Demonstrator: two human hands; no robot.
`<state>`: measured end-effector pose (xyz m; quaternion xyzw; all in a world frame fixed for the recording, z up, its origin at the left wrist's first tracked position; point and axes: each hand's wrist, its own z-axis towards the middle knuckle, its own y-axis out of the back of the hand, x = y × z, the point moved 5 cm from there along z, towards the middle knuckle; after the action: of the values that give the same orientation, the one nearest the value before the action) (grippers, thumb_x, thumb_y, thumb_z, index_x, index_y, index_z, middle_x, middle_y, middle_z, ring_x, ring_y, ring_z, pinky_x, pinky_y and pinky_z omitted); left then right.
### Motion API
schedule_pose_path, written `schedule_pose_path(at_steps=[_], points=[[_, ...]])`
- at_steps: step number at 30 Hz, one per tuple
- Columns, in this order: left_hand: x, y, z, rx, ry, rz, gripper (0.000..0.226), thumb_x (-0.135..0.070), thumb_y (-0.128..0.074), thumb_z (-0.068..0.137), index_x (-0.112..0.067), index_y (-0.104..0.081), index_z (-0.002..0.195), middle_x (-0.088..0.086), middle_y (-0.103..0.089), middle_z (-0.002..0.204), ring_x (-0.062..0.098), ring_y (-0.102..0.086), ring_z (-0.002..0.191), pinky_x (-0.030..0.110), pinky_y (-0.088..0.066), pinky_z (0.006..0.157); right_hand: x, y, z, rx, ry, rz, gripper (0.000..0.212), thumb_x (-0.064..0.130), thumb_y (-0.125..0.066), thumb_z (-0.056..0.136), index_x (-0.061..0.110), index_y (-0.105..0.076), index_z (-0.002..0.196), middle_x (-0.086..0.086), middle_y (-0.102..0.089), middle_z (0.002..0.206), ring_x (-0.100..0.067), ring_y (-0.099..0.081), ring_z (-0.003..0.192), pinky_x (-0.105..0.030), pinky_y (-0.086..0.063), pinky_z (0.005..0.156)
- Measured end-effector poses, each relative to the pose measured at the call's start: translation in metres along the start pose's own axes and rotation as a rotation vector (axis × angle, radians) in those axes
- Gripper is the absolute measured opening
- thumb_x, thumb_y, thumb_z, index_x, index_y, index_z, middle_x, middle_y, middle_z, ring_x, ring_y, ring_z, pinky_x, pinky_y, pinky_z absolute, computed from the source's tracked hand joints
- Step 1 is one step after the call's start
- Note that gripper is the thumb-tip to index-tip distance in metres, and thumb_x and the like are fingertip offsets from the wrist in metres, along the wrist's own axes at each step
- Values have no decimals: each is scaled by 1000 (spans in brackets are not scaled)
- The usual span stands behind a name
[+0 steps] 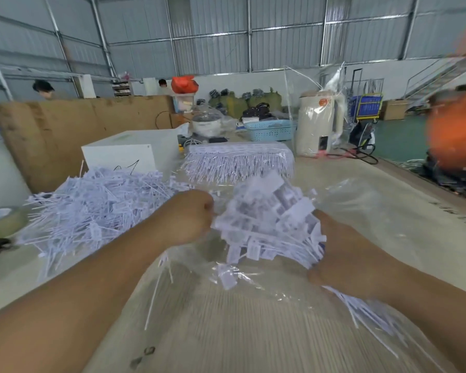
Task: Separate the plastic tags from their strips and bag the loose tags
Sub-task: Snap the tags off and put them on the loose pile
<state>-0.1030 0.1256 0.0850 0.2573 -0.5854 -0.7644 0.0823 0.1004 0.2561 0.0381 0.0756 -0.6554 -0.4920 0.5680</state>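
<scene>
While the right hand [342,254] is gripping a thick bundle of tags [269,219] over a clear plastic bag [361,205] on the bench [226,332], the left hand [189,216] is fisted, pinching the bundle's left edge, a loose pile of tags [92,208] lying far left.

My left hand [189,216] has a heap of loose tags [92,208] close on its outer side and the white box [127,152] behind that. Ahead, the stacked tag strips [240,162] block the way forward. The bare tabletop [226,332] between my forearms lies open, under clear plastic bag film [366,211] spreading rightward.
</scene>
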Motion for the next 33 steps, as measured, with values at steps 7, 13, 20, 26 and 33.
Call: schedule_pose_path(at_steps=[7, 13, 20, 26, 33], points=[[27, 6, 13, -291, 515, -1083, 28, -41, -51, 98, -16, -53, 85, -3, -58, 41, 10, -46, 30, 19, -46, 39, 22, -15, -12, 64, 284, -241, 61, 34, -69, 68, 53, -26, 107, 19, -53, 84, 7, -53, 77, -14, -45, 59], [25, 19, 11, -580, 286, -1225, 35, -27, -45, 102, -14, -51, 70, -3, -50, 47, 9, -39, 31, 16, -40, 38, 23, -20, -9, 48, 309, -335, 65, 46, -70, 73, 58, -19, 112, 31, -48, 87, 8, -51, 77, -15, -41, 60], [7, 26, 1, -215, 76, -358, 18, -18, -76, 75, -21, -59, 74, -10, -56, 67, 3, -49, 52, 21, -34, 48, 9, -11, 8, -69, 81, -383, 77, 29, -70, 75, 35, -25, 137, 17, -45, 89, -5, -48, 76, -21, -35, 59], [22, 10, -13, 100, 168, -169, 30, -33, -74, 80, -16, -52, 69, -4, -52, 62, 9, -49, 48, 19, -40, 45, 15, -9, 9, -147, 27, -435, 72, 11, -60, 74, 32, -24, 133, 13, -36, 86, -16, -45, 77, -27, -36, 62], [21, 27, 0, -249, 406, -785, 66, -51, -32, 101, -9, -49, 53, 1, -55, 40, 16, -45, 30, 20, -33, 45, 41, -38, -1, -116, 330, -773, 94, 36, -71, 79, 35, 4, 135, 7, -36, 126, -22, -50, 105, -32, -45, 67]])
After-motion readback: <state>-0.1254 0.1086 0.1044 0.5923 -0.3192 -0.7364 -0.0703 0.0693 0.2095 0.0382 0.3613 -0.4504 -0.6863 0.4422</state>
